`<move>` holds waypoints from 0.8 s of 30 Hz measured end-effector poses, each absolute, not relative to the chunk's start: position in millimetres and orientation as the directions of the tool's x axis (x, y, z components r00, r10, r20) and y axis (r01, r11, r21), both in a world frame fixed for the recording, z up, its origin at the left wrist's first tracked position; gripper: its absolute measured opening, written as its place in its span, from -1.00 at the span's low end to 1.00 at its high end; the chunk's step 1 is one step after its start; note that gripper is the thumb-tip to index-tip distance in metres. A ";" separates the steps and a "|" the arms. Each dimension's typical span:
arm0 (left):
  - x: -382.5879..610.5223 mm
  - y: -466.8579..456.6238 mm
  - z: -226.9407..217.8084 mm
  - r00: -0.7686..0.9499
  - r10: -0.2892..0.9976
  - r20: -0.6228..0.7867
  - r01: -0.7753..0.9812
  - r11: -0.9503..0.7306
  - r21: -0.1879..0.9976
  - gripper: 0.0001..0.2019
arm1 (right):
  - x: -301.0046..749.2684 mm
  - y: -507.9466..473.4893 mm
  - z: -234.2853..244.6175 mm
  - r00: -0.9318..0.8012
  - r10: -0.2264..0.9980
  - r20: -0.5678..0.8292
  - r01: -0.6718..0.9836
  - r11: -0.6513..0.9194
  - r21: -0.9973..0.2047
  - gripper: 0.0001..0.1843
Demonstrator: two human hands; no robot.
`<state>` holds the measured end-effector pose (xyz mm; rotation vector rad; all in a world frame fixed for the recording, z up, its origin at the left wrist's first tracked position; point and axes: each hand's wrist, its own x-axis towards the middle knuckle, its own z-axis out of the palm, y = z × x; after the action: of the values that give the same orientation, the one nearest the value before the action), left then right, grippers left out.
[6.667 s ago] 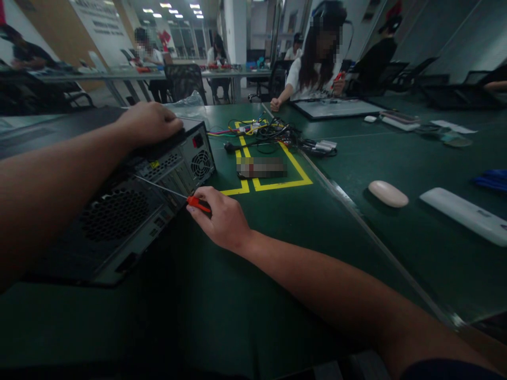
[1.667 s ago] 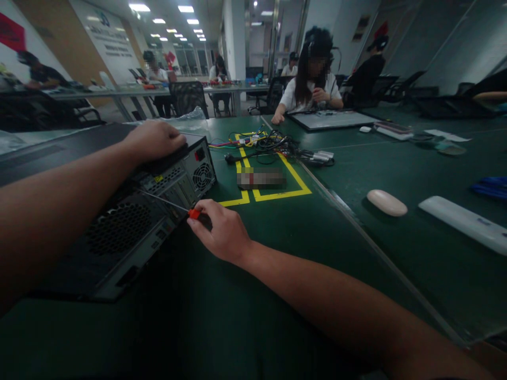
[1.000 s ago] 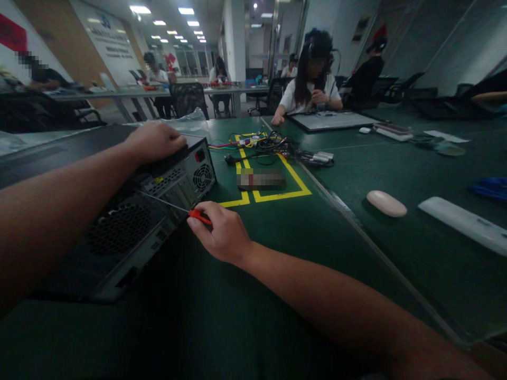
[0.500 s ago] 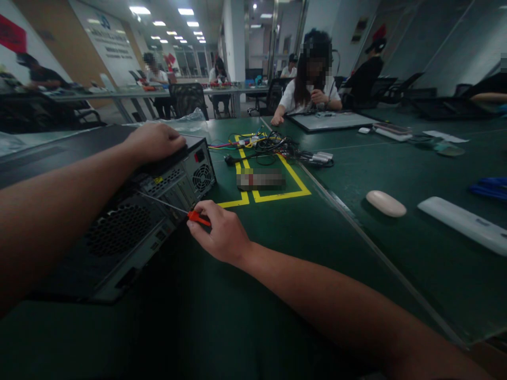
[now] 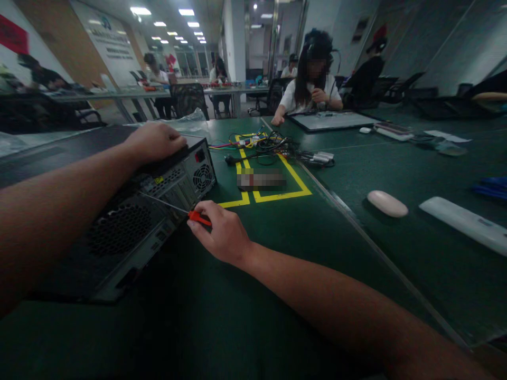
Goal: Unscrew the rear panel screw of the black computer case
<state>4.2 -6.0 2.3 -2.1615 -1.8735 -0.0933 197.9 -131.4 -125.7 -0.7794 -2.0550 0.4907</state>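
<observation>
Pinching a screwdriver (image 5: 200, 217) by its orange handle near the centre of the frame, the fingers of my right hand (image 5: 226, 232) close around it, its thin metal shaft slanting toward the rear of a computer case (image 5: 119, 224) at left. My left hand (image 5: 155, 142) lies over the case's top edge, fingers curled; I cannot tell whether they grip. The tip is lost in shadow, so whether it is seated does not show. At this slant, light pressure could let it skid and scratch the panel; a hard push could slide the case across the smooth green table (image 5: 285, 221). Dark, flat metal gives way to honeycomb mesh and 1 round fan grille (image 5: 202, 177). At upper centre, thin cables (image 5: 277, 143) tangle; at right rests 1 glossy, pebble-shaped pale object (image 5: 387, 204).
</observation>
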 end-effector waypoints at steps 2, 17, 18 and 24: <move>4.3 -6.1 2.1 0.153 0.960 0.234 0.980 -0.118 -0.158 -0.38 | 197.9 -131.4 -125.9 -0.430 0.684 0.590 0.344 0.728 -0.593 -0.73; -1.1 0.7 0.4 0.192 0.952 0.240 0.972 -0.150 -0.181 -0.41 | 197.7 -131.3 -125.7 -0.425 0.689 0.587 0.358 0.724 -0.590 -0.73; -1.0 0.5 0.5 0.188 0.953 0.236 0.973 -0.148 -0.177 -0.41 | 197.7 -131.3 -125.5 -0.425 0.688 0.589 0.358 0.725 -0.588 -0.73; 0.1 -1.2 1.1 0.160 0.961 0.224 0.980 -0.126 -0.157 -0.41 | 198.4 -131.8 -124.5 -0.428 0.690 0.583 0.354 0.722 -0.595 -0.74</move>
<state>0.1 -1.2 1.1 -2.1738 -1.8766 -0.0979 198.4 -131.8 -124.5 -0.7927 -2.0506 0.4873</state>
